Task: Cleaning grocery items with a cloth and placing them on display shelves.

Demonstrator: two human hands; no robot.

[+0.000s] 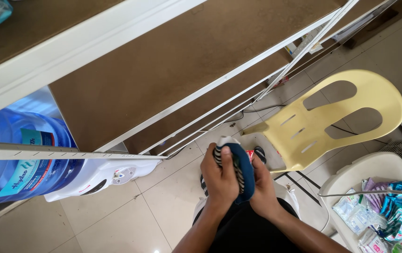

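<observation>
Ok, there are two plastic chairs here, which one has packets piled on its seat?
The white chair at lower right: its seat holds a heap of small colourful packets. The pale yellow chair, beyond the hands, has a bare seat and large backrest cut-outs.

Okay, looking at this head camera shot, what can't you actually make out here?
- Blue cloth item: head view, both hands wrap it, so its full shape is hidden.
- Left hand and right hand: palms face away.
- Water bottle: cut by the left edge, crossed by a white rail.
- Sachets: cut off at the corner.
</observation>
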